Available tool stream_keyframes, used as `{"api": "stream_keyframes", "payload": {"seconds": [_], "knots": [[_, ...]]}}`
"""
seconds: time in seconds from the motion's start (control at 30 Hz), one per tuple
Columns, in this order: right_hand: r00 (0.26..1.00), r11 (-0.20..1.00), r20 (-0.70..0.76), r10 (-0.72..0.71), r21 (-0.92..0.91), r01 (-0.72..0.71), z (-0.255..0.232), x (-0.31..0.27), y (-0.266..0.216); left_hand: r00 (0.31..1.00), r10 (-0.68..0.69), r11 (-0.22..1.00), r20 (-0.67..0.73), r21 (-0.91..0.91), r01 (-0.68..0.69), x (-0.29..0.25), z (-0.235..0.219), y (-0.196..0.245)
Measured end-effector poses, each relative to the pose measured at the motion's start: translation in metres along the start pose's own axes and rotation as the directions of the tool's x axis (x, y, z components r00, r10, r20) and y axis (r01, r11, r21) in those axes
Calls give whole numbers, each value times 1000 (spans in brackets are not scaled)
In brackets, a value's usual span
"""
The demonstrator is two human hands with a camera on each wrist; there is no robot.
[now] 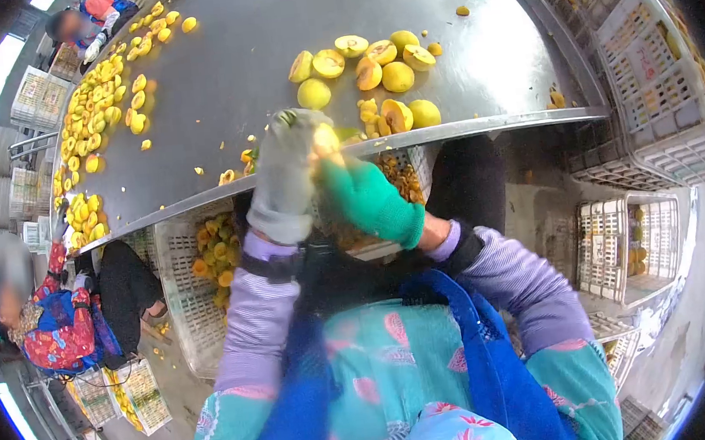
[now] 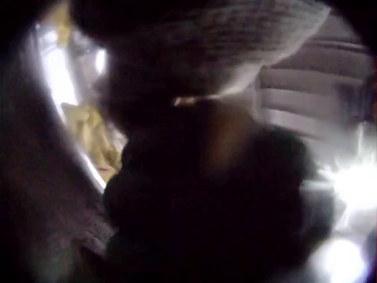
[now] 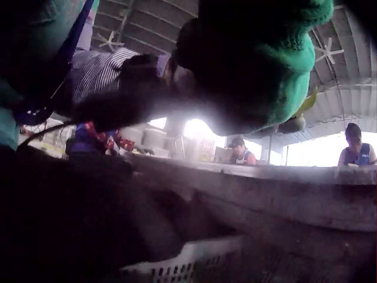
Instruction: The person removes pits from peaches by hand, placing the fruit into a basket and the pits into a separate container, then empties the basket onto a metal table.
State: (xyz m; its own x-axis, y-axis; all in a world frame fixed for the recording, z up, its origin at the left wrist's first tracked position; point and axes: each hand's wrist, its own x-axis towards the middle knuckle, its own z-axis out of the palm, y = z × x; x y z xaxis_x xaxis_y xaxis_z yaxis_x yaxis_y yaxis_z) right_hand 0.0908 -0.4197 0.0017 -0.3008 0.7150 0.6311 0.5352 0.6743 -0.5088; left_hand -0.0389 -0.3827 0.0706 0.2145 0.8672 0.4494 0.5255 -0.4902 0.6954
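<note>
In the head view a yellow fruit piece (image 1: 326, 141) is between the two gloved hands, just over the table's front edge. The left hand (image 1: 288, 171), in a pale grey glove, grips it from the left. Against its lower side is the right hand (image 1: 372, 200), in a green glove with curled fingers; whether it holds anything else is hidden. Halved and whole yellow fruits (image 1: 397, 77) lie on the metal table (image 1: 222, 72) beyond the hands. The left wrist view is dark and blurred. The right wrist view shows the green glove (image 3: 288, 76) from below.
Below the table edge stand a crate of fruit (image 1: 188, 305) at left and a container of brown scraps (image 1: 403, 178). Many fruit halves (image 1: 92, 117) cover the table's left end. Stacked white crates (image 1: 649, 68) stand at right. A person in red (image 1: 57, 338) sits at left.
</note>
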Motion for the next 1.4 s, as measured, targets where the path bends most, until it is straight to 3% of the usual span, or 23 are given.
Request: {"api": "stream_keyframes", "payload": {"seconds": [0.03, 0.07, 0.13, 0.2, 0.27, 0.33, 0.37, 0.43, 0.57, 0.67, 0.7, 0.77, 0.8, 0.87, 0.9, 0.93, 1.03, 1.07, 1.17, 1.3, 1.33, 1.37, 1.4], "knots": [[999, 999, -22, -32, 6, 32, -10, 2, -7, 991, 99, 974, 91, 197, -116, 1, -8, 8], [990, 958, -7, 138, 253, -132, 1, -2, -10, 996, -43, 999, 73, 12, 42, 1, -6, 4], [916, 680, 163, 366, 626, -383, 7, -2, -26, 945, -309, 874, 106, -361, 326, 6, 5, -5], [784, 255, 383, 488, 796, -548, -21, 15, -44, 938, -328, 869, 114, -353, 347, 13, 8, -1], [656, 16, 617, 434, 723, -691, -35, 17, -36, 886, -415, 840, 205, -288, 460, 9, 6, 4], [617, -411, 758, 211, 641, -648, -36, 18, -36, 786, -529, 781, 319, -180, 598, 19, 3, 9], [674, -694, 737, 48, 510, -508, -32, 16, -40, 802, -443, 765, 401, -297, 571, 20, 0, 8], [672, -866, 741, -17, 325, -381, -33, 19, -50, 876, -311, 661, 368, -578, 478, 12, 0, 6], [506, -413, 836, 214, 547, -729, -27, 21, -51, 902, -290, 662, 321, -613, 431, -5, -4, -15], [595, -817, 779, -198, 204, -540, -23, 23, -53, 876, -354, 525, 328, -705, 477, -13, -14, -10], [727, -884, 586, -358, 39, -466, -17, 26, -53, 856, -381, 407, 350, -768, 495, -15, -14, -8], [700, -858, 625, -345, 92, -505, -24, 25, -55, 782, -554, 193, 286, -870, 454, -17, -20, 5], [688, -847, 644, -334, 114, -519, -30, 23, -58, 826, -561, 614, -47, -694, 377, -37, -25, -31], [620, -845, 762, -184, 199, -496, -31, 2, -50, 884, -437, 897, -164, -4, 443, -53, -74, -17], [533, -831, 842, -78, 240, -502, -28, -17, -36, 903, -370, 837, -221, 344, 427, -60, -99, -10], [443, -811, 896, 41, 289, -508, -21, -30, -24, 772, -627, 519, -106, 682, 515, -60, -136, -63], [279, -834, 953, 122, 250, -492, 1, -59, -14, 812, -581, 699, -58, 475, 534, -9, -114, -21], [306, -785, 939, 155, 305, -539, -7, -52, -18, 851, -525, 795, -21, 344, 499, 19, -90, -18], [388, -563, 842, 375, 539, -626, -23, -19, -25, 841, -472, 753, 265, 618, 227, 89, 0, -42], [557, 110, 409, 722, 728, -677, -27, -12, -9, 789, -448, 707, 419, 707, 26, 125, 31, -65], [592, 241, 307, 745, 704, -668, -35, -4, -7, 725, -454, 885, 517, 356, 300, 121, 20, -71], [628, 363, 209, 750, 663, -654, -38, 3, -3, 675, -418, 831, 608, -44, 554, 111, 0, -79], [727, 529, 115, 677, 611, -589, -36, 7, 4, 652, -347, 567, 675, -403, 719, 99, -13, -81]]}}
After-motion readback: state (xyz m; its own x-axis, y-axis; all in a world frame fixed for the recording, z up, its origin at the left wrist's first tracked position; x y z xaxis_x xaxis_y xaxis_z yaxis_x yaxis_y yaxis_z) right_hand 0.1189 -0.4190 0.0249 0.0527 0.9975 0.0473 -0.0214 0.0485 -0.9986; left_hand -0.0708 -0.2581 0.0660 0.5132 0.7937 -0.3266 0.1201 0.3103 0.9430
